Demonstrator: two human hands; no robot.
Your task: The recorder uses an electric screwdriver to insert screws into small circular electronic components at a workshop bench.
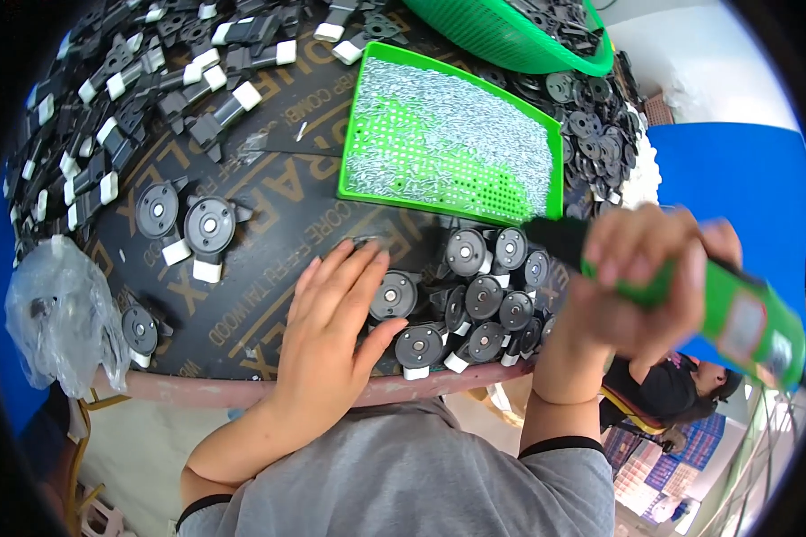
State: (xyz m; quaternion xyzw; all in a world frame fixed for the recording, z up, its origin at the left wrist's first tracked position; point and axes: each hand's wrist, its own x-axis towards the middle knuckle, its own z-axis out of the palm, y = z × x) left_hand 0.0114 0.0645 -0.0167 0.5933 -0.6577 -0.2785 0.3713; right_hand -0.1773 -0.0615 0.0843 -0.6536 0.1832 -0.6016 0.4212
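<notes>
My left hand lies on the dark table with its fingers stretched out and the thumb spread. It rests beside a black round wheel-like part, and its palm hides what lies beneath. A green electric screwdriver with a black front end is gripped in my right hand, which is smeared by motion. The tool's tip, hard to make out, points left above a cluster of similar round parts with white ends. Behind them stands a green tray of small silvery screws.
Black parts with white ends pile up at the far left. A green basket and heaped black discs stand at the far right. A clear plastic bag sits at the left edge. Another person is at the lower right.
</notes>
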